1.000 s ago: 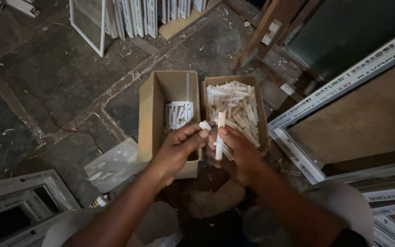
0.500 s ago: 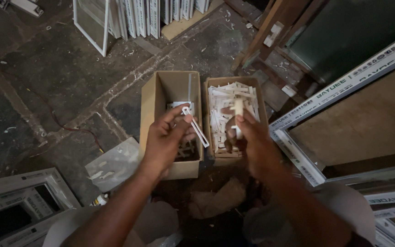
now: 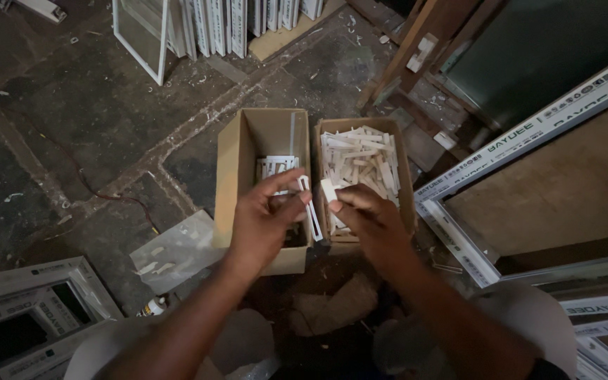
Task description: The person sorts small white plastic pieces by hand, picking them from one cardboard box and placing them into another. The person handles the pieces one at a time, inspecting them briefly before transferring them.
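Left hand (image 3: 265,222): centre of frame, fingers pinched together on a white plastic strip (image 3: 309,208).
Strip axis: long axis near vertical, slightly tilted, lower end toward bottom right, above the left cardboard box (image 3: 230,162).
Right hand (image 3: 367,218): fingertips closed on a small white piece (image 3: 328,190), over the right cardboard box (image 3: 402,169) of white pieces.

White window frames (image 3: 198,28) lean at the top, a clear plastic bag (image 3: 177,250) lies on the stone floor (image 3: 72,127)
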{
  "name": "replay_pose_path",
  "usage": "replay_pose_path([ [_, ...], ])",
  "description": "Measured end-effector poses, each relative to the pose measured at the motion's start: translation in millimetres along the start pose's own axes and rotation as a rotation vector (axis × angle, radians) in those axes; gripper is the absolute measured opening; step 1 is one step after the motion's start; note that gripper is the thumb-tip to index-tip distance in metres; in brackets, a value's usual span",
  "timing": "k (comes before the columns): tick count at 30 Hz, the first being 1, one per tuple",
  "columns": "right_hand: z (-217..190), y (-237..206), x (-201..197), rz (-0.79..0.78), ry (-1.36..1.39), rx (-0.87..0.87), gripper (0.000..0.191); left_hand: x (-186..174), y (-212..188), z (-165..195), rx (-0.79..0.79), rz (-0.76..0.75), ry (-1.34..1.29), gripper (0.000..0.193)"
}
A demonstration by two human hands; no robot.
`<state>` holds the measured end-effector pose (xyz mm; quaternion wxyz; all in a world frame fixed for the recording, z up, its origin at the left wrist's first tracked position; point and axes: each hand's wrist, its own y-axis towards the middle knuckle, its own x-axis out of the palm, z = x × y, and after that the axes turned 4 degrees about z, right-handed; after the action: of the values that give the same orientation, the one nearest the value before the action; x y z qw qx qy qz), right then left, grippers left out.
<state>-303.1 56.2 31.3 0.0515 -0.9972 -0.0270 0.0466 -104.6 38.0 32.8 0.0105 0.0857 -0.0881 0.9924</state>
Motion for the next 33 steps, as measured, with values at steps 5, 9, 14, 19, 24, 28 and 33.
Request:
replay_pose_path([
  [5,-6,-5,1,-0.008,-0.185,0.004,0.023,1,-7,2,0.330,0.000,0.409,0.038],
  [9,-9,-7,1,-0.030,-0.102,0.009,0.023,2,-10,5,0.367,0.031,0.457,0.038],
  [14,-6,-4,-1,-0.050,-0.094,-0.050,0.023,2,-10,7,0.428,0.015,0.436,0.036],
  [19,-3,-2,-3,-0.057,-0.035,0.031,0.023,2,-10,5,0.378,-0.036,0.315,0.036],
  [24,-7,-2,-4,-0.042,-0.150,-0.021,0.024,3,-10,7,0.400,-0.053,0.326,0.041],
  [28,-12,-3,-3,0.006,-0.250,-0.037,0.024,5,-9,13,0.382,-0.046,0.413,0.043],
  [33,-10,-5,-4,0.003,-0.236,-0.138,0.023,7,-10,12,0.466,-0.100,0.420,0.044],
])
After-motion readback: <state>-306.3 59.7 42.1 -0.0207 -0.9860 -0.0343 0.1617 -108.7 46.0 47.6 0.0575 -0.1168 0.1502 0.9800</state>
